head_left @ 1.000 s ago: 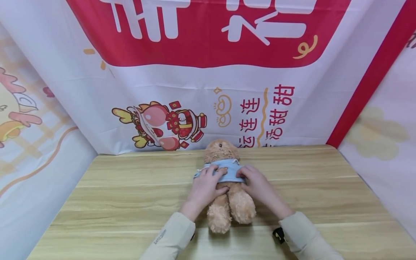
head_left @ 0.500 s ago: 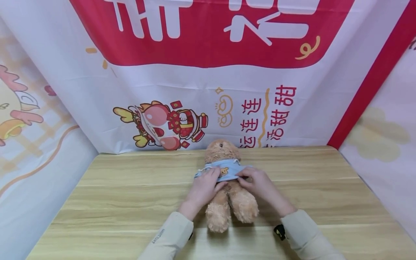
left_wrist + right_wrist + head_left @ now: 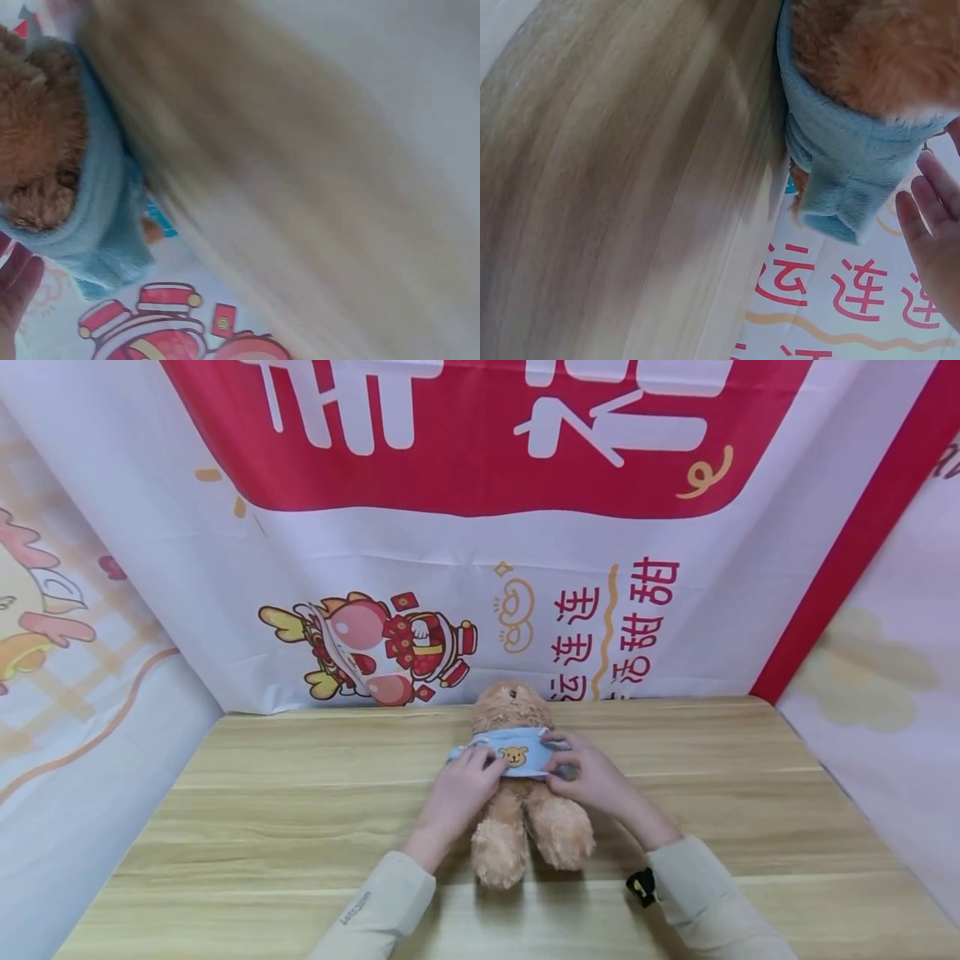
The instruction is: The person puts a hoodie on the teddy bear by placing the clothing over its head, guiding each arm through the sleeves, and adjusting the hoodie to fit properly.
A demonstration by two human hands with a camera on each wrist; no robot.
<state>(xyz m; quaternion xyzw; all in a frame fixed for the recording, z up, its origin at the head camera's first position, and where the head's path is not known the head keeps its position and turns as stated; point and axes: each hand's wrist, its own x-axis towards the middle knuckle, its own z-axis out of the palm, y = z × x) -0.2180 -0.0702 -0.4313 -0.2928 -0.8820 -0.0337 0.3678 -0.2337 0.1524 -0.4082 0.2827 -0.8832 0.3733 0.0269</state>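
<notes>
A light brown teddy bear [image 3: 500,847] lies on its back on the wooden table, its head at the far edge. It wears a light blue shirt [image 3: 528,766] with a bear-face print on the front. My left hand [image 3: 465,785] holds the shirt at its left side, the thumb beside the print. At the right lower corner, my right hand [image 3: 592,777] pinches the hem between thumb and index finger. The left wrist view shows a sleeve of the shirt [image 3: 112,255] and part of my left fingers. In the right wrist view the right fingers [image 3: 930,199] appear beside the shirt.
The wooden table [image 3: 300,810] extends to both sides of the bear. A white and red printed cloth [image 3: 420,543] hangs behind its far edge, with printed sheets at the left and right. A black strap piece [image 3: 641,887] shows at the right cuff.
My left hand has drawn back off the shirt's front, uncovering the bear-face print. The right hand has stayed at the hem, its upper fingers lifting apart. The shirt front now lies flatter.
</notes>
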